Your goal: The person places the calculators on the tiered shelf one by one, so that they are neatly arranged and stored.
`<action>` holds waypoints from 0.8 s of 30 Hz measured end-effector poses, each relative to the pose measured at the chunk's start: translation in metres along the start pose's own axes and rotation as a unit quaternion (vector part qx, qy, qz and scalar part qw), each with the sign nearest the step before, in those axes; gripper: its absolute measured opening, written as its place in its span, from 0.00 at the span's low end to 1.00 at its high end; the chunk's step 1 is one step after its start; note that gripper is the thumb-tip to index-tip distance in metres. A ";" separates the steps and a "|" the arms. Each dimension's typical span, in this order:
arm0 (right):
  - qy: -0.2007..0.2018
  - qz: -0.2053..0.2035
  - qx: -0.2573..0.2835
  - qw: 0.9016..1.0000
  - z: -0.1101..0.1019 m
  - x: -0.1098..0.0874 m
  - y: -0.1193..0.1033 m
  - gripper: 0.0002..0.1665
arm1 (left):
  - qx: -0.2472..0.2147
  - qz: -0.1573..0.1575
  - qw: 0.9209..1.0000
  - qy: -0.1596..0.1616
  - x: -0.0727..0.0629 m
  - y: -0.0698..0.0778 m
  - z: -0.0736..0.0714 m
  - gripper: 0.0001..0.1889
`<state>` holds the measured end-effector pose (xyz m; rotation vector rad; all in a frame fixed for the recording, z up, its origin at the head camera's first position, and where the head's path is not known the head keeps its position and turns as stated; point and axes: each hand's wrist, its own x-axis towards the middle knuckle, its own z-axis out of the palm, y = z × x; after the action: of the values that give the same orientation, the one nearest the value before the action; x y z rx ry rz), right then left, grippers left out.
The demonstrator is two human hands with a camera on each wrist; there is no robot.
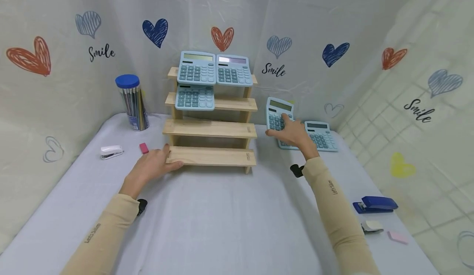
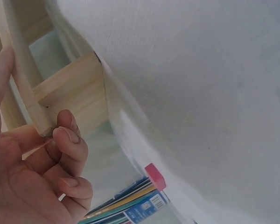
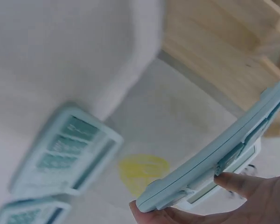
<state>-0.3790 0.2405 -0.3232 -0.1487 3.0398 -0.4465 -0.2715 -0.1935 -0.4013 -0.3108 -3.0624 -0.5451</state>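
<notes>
My left hand (image 1: 151,166) grips the left end of the lowest shelf on a tiered wooden stand (image 1: 209,128). In the left wrist view its fingers curl round the shelf's corner. On the right, my right hand (image 1: 292,134) holds a light blue calculator (image 1: 280,105), tilted up and raised above the table, thumb and fingers at its edges. Behind that hand a second calculator (image 1: 283,144) lies mostly hidden, beside another calculator (image 1: 321,137). Two calculators, left (image 1: 196,67) and right (image 1: 234,69), stand on the top tier. One more calculator (image 1: 195,98) leans on the second tier's left half.
A blue-lidded jar of pencils (image 1: 133,102) stands at the back left. Near it lie a white stapler (image 1: 111,151) and a red eraser (image 1: 143,148). At the right edge are a blue stapler (image 1: 375,204), a small white stapler (image 1: 372,226) and a pink eraser (image 1: 398,237).
</notes>
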 end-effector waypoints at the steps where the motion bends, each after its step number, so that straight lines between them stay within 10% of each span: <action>1: 0.005 -0.003 0.002 1.000 -0.005 -0.003 -0.002 0.66 | 0.000 0.002 1.000 0.002 0.000 0.000 0.000 0.44; 24: 0.018 -0.116 -0.105 0.987 -0.018 -0.023 -0.106 0.59 | -0.003 0.000 1.000 -0.003 -0.001 0.000 0.001 0.46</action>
<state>-0.3479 0.1468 -0.2742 -0.5154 3.1119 -0.1387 -0.2709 -0.1932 -0.4023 -0.3128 -3.0667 -0.5558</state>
